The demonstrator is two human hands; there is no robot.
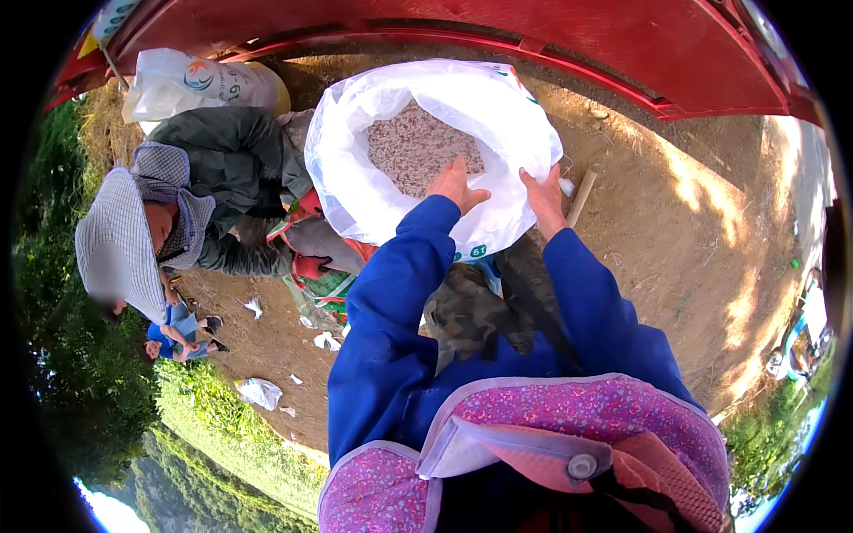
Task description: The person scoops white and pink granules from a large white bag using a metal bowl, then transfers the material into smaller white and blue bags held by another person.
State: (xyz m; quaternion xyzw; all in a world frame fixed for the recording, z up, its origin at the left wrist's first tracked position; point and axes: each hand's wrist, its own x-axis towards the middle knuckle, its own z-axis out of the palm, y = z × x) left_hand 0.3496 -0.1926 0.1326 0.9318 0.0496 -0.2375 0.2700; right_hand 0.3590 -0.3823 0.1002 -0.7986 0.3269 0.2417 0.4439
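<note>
A large white plastic-lined sack (524, 115) stands before me with its mouth spread wide. Pinkish-brown granules (418, 147) fill its inside. My left hand (459, 185) reaches over the near rim, fingertips at the granules and thumb held apart; nothing shows in its grasp. At the sack's right side my right hand (544, 197) grips the rim, with thumb and fingers on the plastic. Both arms are in blue sleeves.
A person in a wide checked hat (124, 240) and red gloves bends close on the left, beside a red-and-green sack (333, 289). Another white sack (204, 84) stands behind. A red metal panel (498, 35) runs along the far side. A wooden stick (582, 197) lies right of the sack.
</note>
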